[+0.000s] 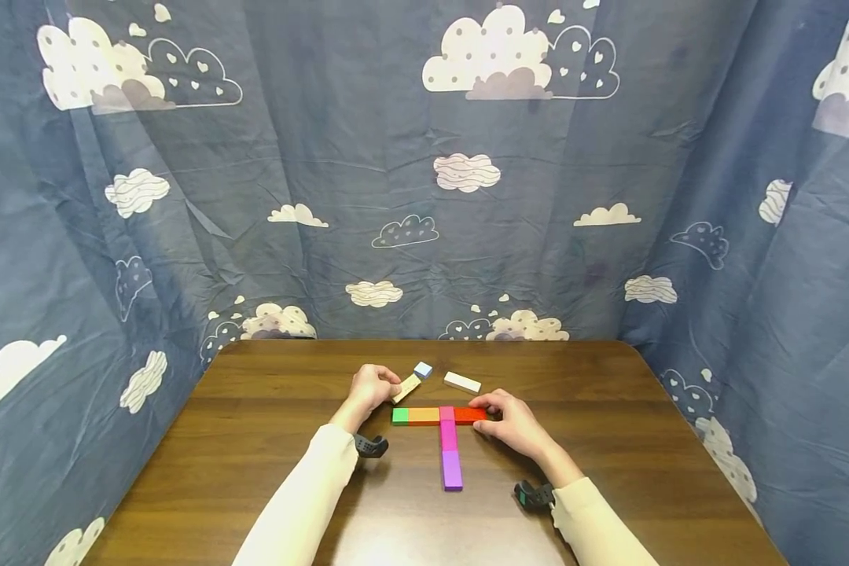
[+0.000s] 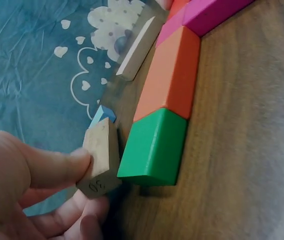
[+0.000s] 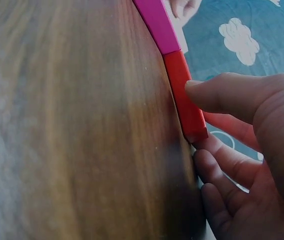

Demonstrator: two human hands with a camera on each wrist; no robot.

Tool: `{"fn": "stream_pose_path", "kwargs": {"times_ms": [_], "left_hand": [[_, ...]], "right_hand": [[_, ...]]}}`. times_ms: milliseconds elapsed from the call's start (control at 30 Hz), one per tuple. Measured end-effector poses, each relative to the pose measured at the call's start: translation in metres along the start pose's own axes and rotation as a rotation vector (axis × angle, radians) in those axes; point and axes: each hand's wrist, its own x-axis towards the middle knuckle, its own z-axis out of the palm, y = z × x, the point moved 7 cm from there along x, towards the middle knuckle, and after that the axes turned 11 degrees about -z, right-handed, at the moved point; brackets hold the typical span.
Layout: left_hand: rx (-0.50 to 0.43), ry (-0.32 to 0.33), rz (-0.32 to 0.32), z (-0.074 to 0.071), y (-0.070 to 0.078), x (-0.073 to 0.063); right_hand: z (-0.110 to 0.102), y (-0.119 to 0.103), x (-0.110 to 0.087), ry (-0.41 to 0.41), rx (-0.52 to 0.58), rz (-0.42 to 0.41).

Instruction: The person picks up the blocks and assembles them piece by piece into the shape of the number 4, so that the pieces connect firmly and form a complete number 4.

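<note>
My left hand (image 1: 373, 387) pinches a plain wooden block (image 2: 100, 152) between thumb and fingers; dark writing marks its end. Close beside it in the left wrist view is a green block (image 2: 152, 145). Green begins a row that runs through an orange block (image 1: 424, 417) and a pink block (image 1: 446, 413) to a red block (image 1: 464, 416). From the pink piece a magenta block (image 1: 449, 436) and a purple block (image 1: 451, 470) extend toward me, forming a T. My right hand (image 1: 515, 425) grips the red block's outer end, thumb on the near side, fingers behind.
Just past the wooden block's far end lies a light blue block (image 1: 423, 369). A white block (image 1: 462, 383) rests behind the row. Everything sits on a brown wooden table (image 1: 269, 472), with a blue cloud-patterned curtain (image 1: 368, 173) behind it.
</note>
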Motion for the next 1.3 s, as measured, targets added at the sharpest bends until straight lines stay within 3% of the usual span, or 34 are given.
{"fn": "stream_pose_path", "kwargs": {"times_ms": [133,233,767,1300], "left_hand": [[0.12,0.094,0.045,-0.006,0.004,-0.004],[0.162,0.117,0.047,-0.009,0.006,-0.005],[0.248,0.111,0.068,-0.015,-0.002,-0.009],[0.217,0.095,0.083,-0.011,-0.008,-0.011]], "right_hand": [[-0.001,0.001,-0.001,0.01,0.01,-0.008],[-0.002,0.002,0.0,0.009,0.015,-0.013],[-0.002,-0.001,0.0,0.002,0.025,-0.014],[0.0,0.0,-0.002,-0.004,0.033,-0.004]]}}
